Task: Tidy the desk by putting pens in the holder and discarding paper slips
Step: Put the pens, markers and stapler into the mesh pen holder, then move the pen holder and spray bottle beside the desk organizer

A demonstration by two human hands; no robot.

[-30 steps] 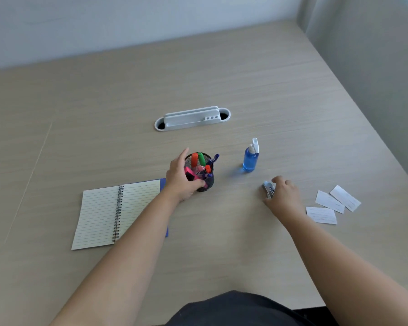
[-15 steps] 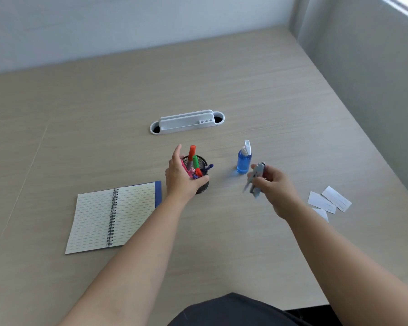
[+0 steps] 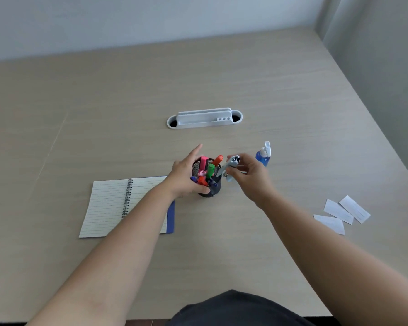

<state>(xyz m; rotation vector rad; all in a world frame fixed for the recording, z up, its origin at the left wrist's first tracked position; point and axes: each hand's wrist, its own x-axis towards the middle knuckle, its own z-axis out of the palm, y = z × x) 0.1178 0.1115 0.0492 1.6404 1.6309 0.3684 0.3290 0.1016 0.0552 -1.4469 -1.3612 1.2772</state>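
A black mesh pen holder (image 3: pixel 213 190) stands mid-desk with several coloured markers in it, among them a pink one (image 3: pixel 203 161), a green one (image 3: pixel 210 171) and an orange one (image 3: pixel 217 160). My left hand (image 3: pixel 185 175) is wrapped around the holder's left side, index finger stretched out. My right hand (image 3: pixel 250 176) hovers just right of the holder's rim and grips a small bundle of grey and silver pens (image 3: pixel 229 167), tips slanted down toward the opening. Three white paper slips (image 3: pixel 341 213) lie on the desk at the right.
An open spiral notebook (image 3: pixel 108 205) lies left of the holder, partly under my left forearm. A small blue spray bottle (image 3: pixel 264 153) stands right behind my right hand. A white cable tray (image 3: pixel 204 118) sits farther back. A wall borders the desk's right side.
My right hand lifted the grey pens off the desk near the slips and carried them left to the holder's rim. My left hand stayed on the holder.
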